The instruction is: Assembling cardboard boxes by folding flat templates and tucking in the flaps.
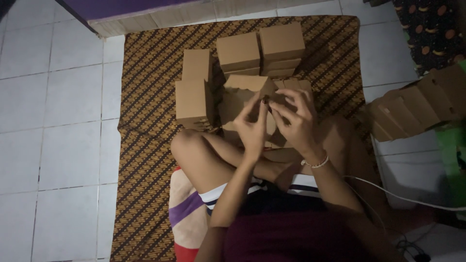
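- The left hand (252,128) and right hand (297,121) meet in front of the person's knees, both working on a half-folded cardboard box (242,97); the left hand's fingers pinch a flap near its top edge, and the right hand's fingers are curled over the flaps just to the right.
- The box is plain brown card with its flaps standing loose; whether anything is inside cannot be told.
- Both wrists are raised and the forearms angle inward; a pale bracelet (315,164) circles the right wrist.
- Just beyond, closed brown boxes (262,51) stand in stacks on a patterned brown mat (145,160) spread over the white tiled floor (53,121).
- At the right, a row of flat cardboard pieces (417,104) leans together.
- A white cable (403,196) runs across the near right.
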